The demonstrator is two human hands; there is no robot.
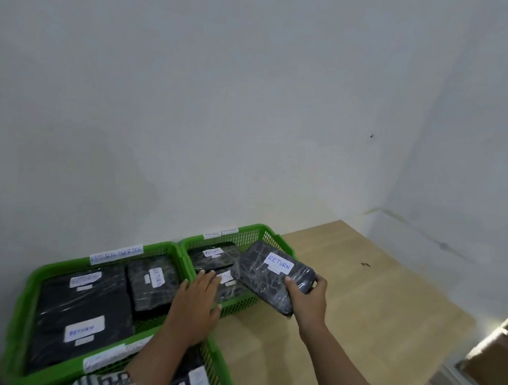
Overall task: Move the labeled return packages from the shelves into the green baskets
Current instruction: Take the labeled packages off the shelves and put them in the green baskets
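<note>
Right hand (308, 296) clamps the RETURN package (272, 276) tilted over the small green basket (242, 304), left hand (195, 303) spread flat just beside.

The flat plastic-wrapped package (272, 276) is black with a grey crinkle sheen, and its rectangular paper label (278, 264) is white with "RETURN" in blue ink; the two lattice-walled plastic baskets, the large one (24, 301) and the smaller one (253, 236), are bright green; their paper strip tags (116, 254) are white with blue writing; the smooth wooden tabletop (373, 308) is pale tan; the plain plaster wall (221, 103) is grey-white.
</note>
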